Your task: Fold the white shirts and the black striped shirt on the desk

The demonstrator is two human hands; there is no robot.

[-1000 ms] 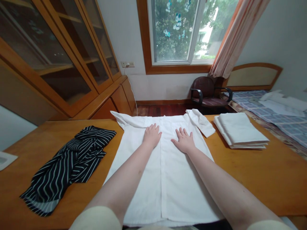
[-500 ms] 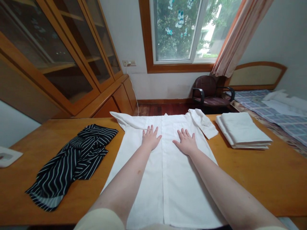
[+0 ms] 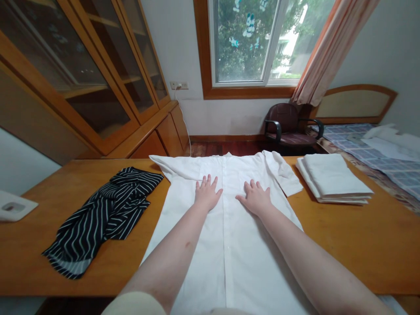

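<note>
A white button-front shirt (image 3: 213,245) lies spread on the wooden table, its collar end at the far edge and its sleeves out to both sides. My left hand (image 3: 207,192) rests flat on the upper left of the shirt, fingers apart. On the other side of the button strip, my right hand (image 3: 256,197) lies palm down on the cloth, fingers also spread. Neither hand grips anything. The left sleeve folds outward past the table's far edge, while the right sleeve (image 3: 284,175) angles down toward the tabletop.
Left of the shirt lies a crumpled black-and-white striped garment (image 3: 101,214). A stack of folded white cloth (image 3: 333,179) sits at the right on the table (image 3: 354,236). Beyond are a brown armchair (image 3: 288,124), a bed (image 3: 367,135) and a glass-door cabinet (image 3: 111,109).
Both hands stay on the shirt, having shifted only slightly. The shirt's far edge and right sleeve have moved a little. The whole view has shifted slightly.
</note>
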